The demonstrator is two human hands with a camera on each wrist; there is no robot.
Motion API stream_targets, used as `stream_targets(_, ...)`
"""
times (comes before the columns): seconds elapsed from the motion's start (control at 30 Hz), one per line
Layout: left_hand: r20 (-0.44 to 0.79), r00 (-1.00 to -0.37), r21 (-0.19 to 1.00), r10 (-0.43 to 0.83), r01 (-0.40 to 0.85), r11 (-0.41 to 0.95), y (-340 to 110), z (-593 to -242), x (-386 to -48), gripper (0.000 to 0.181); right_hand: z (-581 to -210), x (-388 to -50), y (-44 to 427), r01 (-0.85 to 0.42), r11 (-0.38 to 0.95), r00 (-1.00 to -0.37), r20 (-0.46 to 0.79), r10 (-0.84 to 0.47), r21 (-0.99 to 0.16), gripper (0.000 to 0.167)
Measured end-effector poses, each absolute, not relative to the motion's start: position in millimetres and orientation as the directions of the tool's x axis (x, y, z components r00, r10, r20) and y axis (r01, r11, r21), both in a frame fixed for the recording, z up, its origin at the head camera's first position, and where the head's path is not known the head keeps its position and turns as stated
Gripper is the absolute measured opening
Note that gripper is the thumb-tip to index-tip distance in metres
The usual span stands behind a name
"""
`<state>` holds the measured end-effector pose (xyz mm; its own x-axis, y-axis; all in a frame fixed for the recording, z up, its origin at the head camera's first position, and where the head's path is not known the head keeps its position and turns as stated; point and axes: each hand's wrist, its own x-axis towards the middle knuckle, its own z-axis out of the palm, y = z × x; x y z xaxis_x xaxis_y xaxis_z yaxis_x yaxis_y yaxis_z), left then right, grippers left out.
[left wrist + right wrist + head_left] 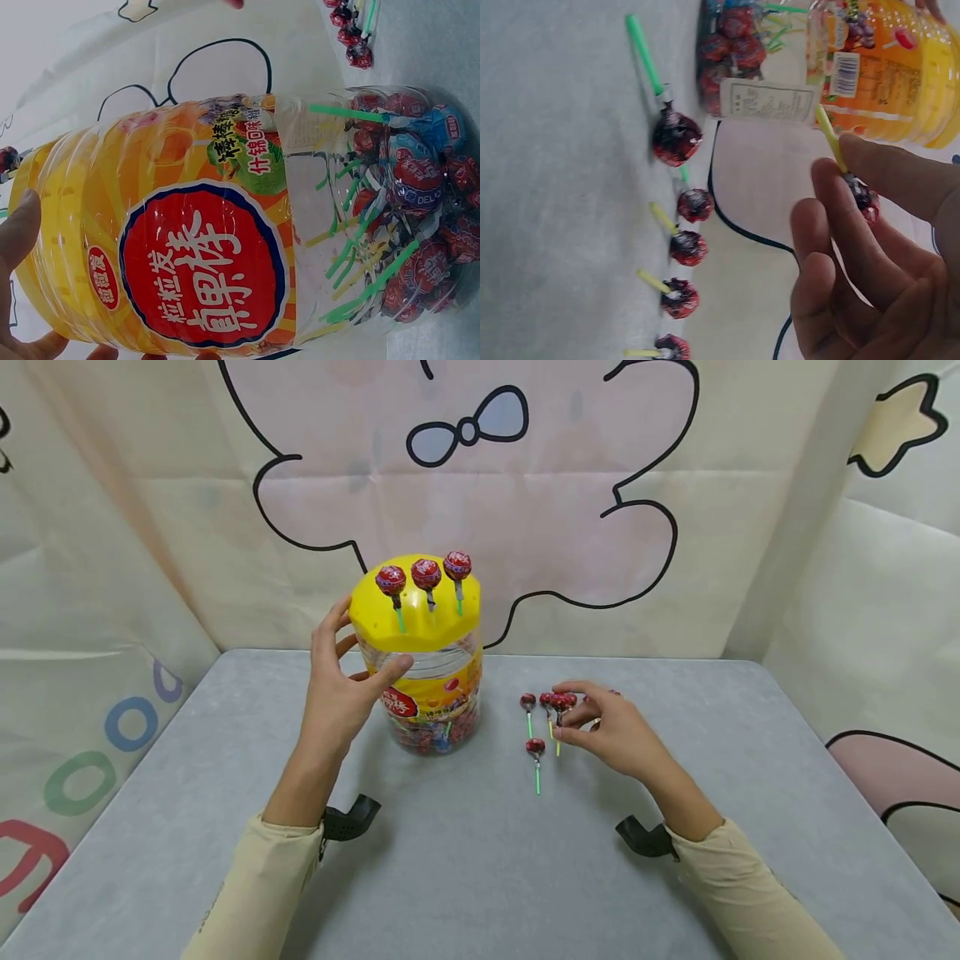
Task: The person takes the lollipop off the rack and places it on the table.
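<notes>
My left hand (337, 703) holds a big clear plastic jar (442, 689) round its upper side, the thumb across the front below the lid. Three red-wrapped lollipops (426, 574) stand heads up on the jar's yellow lid (371, 620). Through the jar's clear lower part, more wrapped lollipops (416, 169) show, with green and yellow sticks. To the right, my right hand (618, 735) pinches a lollipop (830, 139) with a yellow stick between thumb and fingers, above the table. Its red head is partly hidden by the fingers in the right wrist view.
Several lollipops lie on the grey table (480, 868) beside and behind my right hand. The nearest, a green-sticked lollipop (536, 747), lies in front of the others. A cartoon-printed cloth backdrop (562, 535) rises behind the table and at both sides.
</notes>
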<state>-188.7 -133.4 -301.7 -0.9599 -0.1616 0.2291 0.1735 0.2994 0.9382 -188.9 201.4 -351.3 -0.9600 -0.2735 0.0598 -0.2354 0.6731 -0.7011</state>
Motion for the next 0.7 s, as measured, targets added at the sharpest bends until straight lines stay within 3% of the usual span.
stream_targets(0.3,0.224,-0.961,0.938,-0.160,0.168,0.302,-133.6,-301.7,-188.2,0.089,-368.3,-196.2,204.5,-0.239,0.719,-0.943,-0.021,-0.333,-0.653,0.055)
stream_targets(0.7,0.218,-0.963,0.940,-0.158,0.163,0.301,-133.9,-301.6,-188.7,0.090,-380.3,-201.8,208.7,-0.244,0.697,-0.913,-0.082,-0.399,-0.674,0.058)
